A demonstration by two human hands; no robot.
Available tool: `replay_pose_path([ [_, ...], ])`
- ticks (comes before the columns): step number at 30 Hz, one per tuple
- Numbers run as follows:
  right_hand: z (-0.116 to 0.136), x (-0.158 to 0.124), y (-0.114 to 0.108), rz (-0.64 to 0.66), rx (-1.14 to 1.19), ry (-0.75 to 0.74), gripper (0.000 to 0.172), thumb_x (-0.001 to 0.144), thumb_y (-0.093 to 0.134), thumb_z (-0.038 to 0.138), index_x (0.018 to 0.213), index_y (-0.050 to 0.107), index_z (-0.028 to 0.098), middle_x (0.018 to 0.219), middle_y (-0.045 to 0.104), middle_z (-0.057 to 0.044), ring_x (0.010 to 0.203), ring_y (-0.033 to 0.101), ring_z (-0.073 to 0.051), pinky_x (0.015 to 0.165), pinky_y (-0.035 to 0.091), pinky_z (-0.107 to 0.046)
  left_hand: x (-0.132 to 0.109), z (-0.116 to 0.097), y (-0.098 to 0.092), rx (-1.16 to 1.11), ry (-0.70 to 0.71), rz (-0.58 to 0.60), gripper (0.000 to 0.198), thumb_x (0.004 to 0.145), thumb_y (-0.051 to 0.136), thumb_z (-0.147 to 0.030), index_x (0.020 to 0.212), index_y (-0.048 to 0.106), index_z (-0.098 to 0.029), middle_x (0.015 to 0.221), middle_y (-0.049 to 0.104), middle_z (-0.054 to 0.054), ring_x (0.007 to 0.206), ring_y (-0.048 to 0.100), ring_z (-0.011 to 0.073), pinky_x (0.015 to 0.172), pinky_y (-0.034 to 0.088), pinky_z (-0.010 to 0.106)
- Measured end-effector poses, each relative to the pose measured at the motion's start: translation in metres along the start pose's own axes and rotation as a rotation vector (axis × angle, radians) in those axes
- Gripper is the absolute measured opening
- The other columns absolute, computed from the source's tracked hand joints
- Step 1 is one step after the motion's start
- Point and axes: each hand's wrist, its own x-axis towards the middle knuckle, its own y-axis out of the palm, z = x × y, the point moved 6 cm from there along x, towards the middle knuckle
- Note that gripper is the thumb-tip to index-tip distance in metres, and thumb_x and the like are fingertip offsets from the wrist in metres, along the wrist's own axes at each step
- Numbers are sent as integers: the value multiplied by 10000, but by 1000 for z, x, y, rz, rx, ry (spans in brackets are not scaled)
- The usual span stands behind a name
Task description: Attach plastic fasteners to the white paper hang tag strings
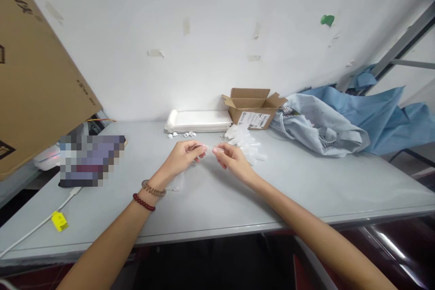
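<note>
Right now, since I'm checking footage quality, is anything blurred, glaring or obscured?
Head view: glare streaks the glossy dark-red surface at lower right; coarse pixel blocks cover the flat dark-edged object at left; translucent white plastic pieces beside the bare right hand look washed out.

Whitish plastic pieces point(245, 138), grey table point(231, 208)

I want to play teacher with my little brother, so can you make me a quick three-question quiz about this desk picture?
1. Are the left hand and right hand touching each other?
2. True or false: the open cardboard box is to the right of the white stack.
3. What color is the tag on the white cable?
A) red
B) yellow
C) blue

Key:
1. No, there is a small gap between them.
2. True.
3. B
</note>
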Motion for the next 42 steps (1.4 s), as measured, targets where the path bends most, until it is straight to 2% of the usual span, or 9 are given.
replay_pose_path([
  [2,2,0,-2,-22,-51,-31,369,819,553,493,942,580,146,672,551,3,535,470,-106,526,393,-245,1,3,-1,-39,-20,-3,310,809,594,-443,787,664,-142,756,624,48,720,573,158,637,475,274],
  [7,4,-1,-4,-42,-123,-76,348,851,522,444,981,598,130,673,564,-6,543,476,-110,537,396,-246,0,7,3,-71,-76,54,381,815,563,-490,708,651,-136,721,613,53,656,565,151,595,465,278],
  [11,5,-2,-6,-39,-168,-90,325,868,509,433,928,621,134,607,516,15,517,446,-105,529,364,-243,-2,3,4,-33,-48,68,381,809,571,-489,689,646,-135,722,617,56,645,565,152,611,468,289],
  [16,6,-1,-9,-18,-115,-66,337,866,508,458,852,630,144,569,477,27,493,410,-101,518,338,-244,-2,-2,5,62,1,64,371,818,553,-487,737,657,-140,756,646,60,623,564,144,631,476,294],
  [23,7,-2,-10,-28,-100,-59,329,875,498,446,874,630,145,589,486,23,492,397,-96,512,323,-242,0,2,6,-67,-34,21,368,842,528,-471,755,659,-139,765,641,71,724,587,172,598,475,273],
  [25,7,-2,-10,-27,-97,-61,330,874,500,448,887,630,144,590,488,23,493,399,-96,510,320,-241,1,5,5,-92,-43,20,381,847,520,-484,774,659,-137,738,628,63,694,580,163,577,466,267],
  [31,7,-2,-9,-27,-96,-56,348,863,504,473,862,618,145,572,458,34,491,384,-96,511,319,-244,0,7,3,-10,-74,-19,403,816,555,-512,732,656,-131,676,622,49,603,563,140,570,463,266],
  [36,7,-2,-9,-21,-98,-68,340,869,488,473,835,606,156,582,428,34,508,368,-98,507,304,-246,-2,0,5,25,-46,7,394,804,570,-502,683,648,-135,690,637,57,609,557,140,595,474,273],
  [42,4,0,-10,-10,-41,-38,364,855,490,494,680,511,174,569,401,35,504,351,-97,504,298,-252,-3,-4,5,32,-9,28,337,775,615,-469,698,646,-143,700,636,47,617,562,143,625,484,282],
])
